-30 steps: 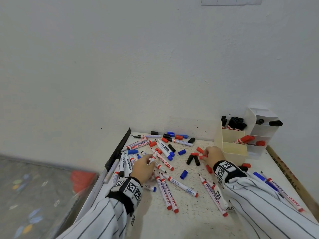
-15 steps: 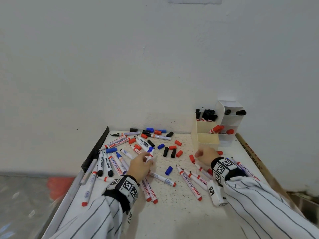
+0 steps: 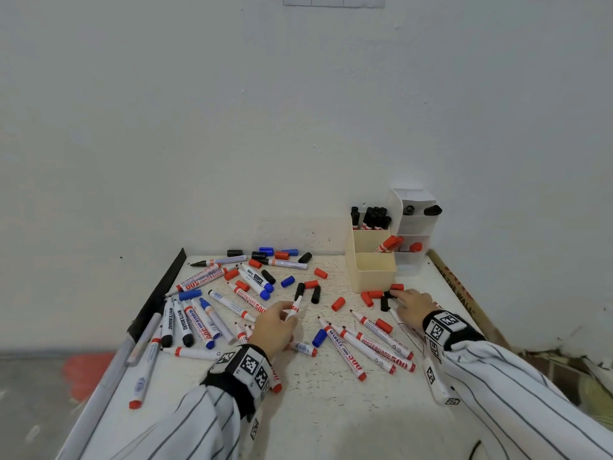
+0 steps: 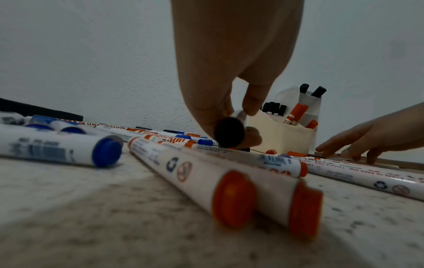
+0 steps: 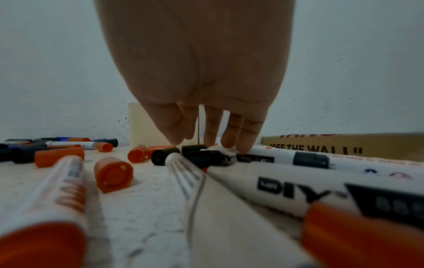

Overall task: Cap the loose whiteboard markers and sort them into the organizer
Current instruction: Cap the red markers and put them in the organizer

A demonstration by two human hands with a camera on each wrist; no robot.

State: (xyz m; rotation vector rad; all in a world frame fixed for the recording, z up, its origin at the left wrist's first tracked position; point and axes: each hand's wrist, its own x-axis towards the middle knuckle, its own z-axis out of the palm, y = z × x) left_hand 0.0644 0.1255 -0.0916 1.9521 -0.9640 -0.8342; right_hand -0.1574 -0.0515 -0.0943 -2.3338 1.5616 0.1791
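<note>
Two hands are at work over the desk (image 3: 331, 410). Head view: the left hand (image 3: 275, 330) pinches an uncapped marker (image 3: 293, 307), its long axis running away from the person, tip toward the wall. The right hand (image 3: 413, 305) reaches with fingers extended to a black cap (image 3: 384, 303) just in front of the organizer (image 3: 371, 277); that cap lies to the right of the held marker, nearer the right hand. Loose caps and markers number well over a dozen each; an exact count is not possible. The organizer holds a cluster of black-capped markers and two or three red ones.

Left wrist view: thumb and fingers (image 4: 252, 107) are curled round the marker, whose dark butt end faces the camera.

Right wrist view: fingertips (image 5: 243, 146) rest among black caps; whether one is gripped, I cannot tell.
</note>
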